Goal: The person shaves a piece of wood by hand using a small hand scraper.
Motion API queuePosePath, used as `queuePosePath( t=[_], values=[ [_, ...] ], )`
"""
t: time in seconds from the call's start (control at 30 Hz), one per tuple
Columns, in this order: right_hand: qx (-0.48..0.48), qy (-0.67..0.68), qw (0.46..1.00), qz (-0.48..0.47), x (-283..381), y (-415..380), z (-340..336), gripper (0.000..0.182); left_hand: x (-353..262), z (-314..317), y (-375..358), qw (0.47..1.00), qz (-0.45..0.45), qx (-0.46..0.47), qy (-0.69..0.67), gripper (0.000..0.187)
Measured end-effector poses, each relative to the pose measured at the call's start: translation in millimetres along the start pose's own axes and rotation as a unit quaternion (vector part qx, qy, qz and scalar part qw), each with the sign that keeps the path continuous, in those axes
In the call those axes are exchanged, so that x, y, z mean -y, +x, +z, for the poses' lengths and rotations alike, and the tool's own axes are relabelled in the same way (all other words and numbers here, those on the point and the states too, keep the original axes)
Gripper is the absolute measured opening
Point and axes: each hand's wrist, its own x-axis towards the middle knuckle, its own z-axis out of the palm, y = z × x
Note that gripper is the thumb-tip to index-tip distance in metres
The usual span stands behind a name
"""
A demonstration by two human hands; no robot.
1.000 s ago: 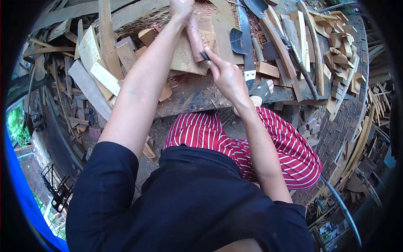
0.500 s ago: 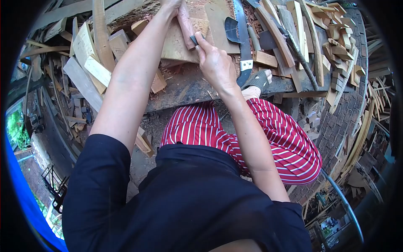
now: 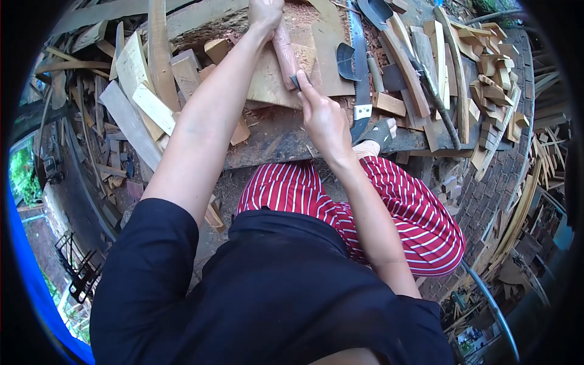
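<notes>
My left hand (image 3: 266,13) is closed round the upper end of a reddish wooden stick (image 3: 284,53) at the top of the view. The stick slants down over a pale wooden board (image 3: 267,82). Fingers curled, my right hand (image 3: 322,112) grips a small dark tool (image 3: 296,81) against the lower end of the stick. Most of that tool is hidden by the fingers. Right of the board lies a saw (image 3: 361,73) with a white-marked dark handle, beside a dark curved piece (image 3: 346,61).
Long wooden offcuts (image 3: 137,73) lean at the left. More curved wood pieces (image 3: 404,73) and a pile of small blocks (image 3: 490,67) lie at the right. My sandalled foot (image 3: 378,135) rests by the saw handle. A metal tube (image 3: 493,304) curves at the lower right.
The whole view has shifted, so the bench and both hands appear slightly lower and further right. Both hands keep their holds, and the dark tool is still at the stick's lower end.
</notes>
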Motion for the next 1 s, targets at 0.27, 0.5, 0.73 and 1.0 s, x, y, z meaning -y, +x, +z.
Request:
queuePosePath(
  t=[0.27, 0.5, 0.73, 1.0],
  values=[
    [-0.033, 0.042, 0.998, -0.019, 4, 15, 1, 0.039, -3, 7, -2, 0.956, 0.175, 0.002, 0.235, 0.031],
    [-0.008, -0.031, 0.999, -0.024, 0, -2, -9, 0.043, -20, 21, -19, 0.897, 0.131, -0.049, 0.419, 0.03],
    [-0.065, -0.088, 0.992, -0.061, -5, 7, 3, 0.046, -36, 44, -17, 0.86, -0.004, -0.115, 0.496, 0.05],
    [-0.059, -0.118, 0.99, -0.056, -8, -16, 1, 0.048, -33, 46, -17, 0.827, 0.019, -0.119, 0.549, 0.052]
  ],
)
